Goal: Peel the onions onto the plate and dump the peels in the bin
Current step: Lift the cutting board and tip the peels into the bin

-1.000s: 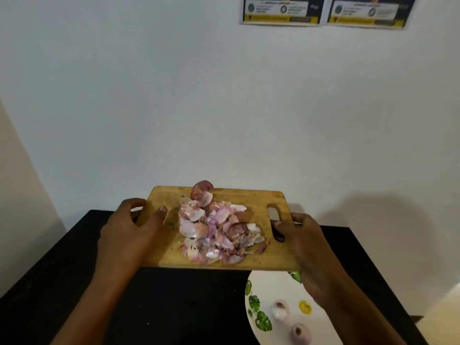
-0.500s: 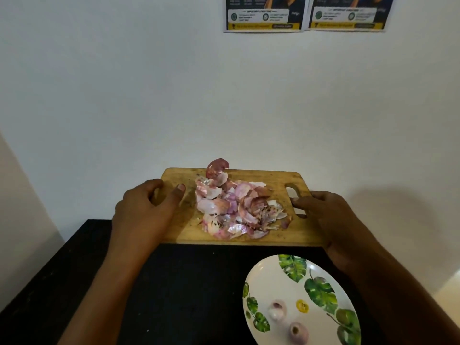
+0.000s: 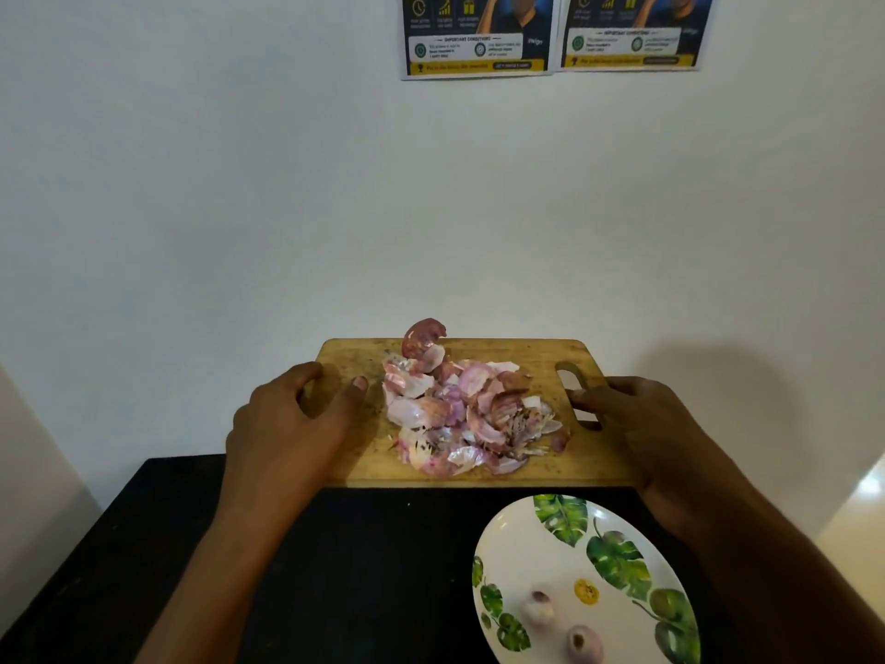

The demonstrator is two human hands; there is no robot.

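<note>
- The left hand (image 3: pixel 292 424) grips the board (image 3: pixel 550 467) at its 9 o'clock end, thumb on top and fingers curled over the edge.
- The right hand (image 3: pixel 637 424) holds the 3 o'clock end by the handle slot.
- The peels (image 3: pixel 459 414) lie heaped mid-board.
- The plate (image 3: pixel 517 543), at the board's 5 o'clock, carries two onions (image 3: pixel 538 608).

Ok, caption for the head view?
Left hand and right hand hold the board of peels; two onions on the plate.

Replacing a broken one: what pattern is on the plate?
Green leaves on the round white plate; head view.
</note>
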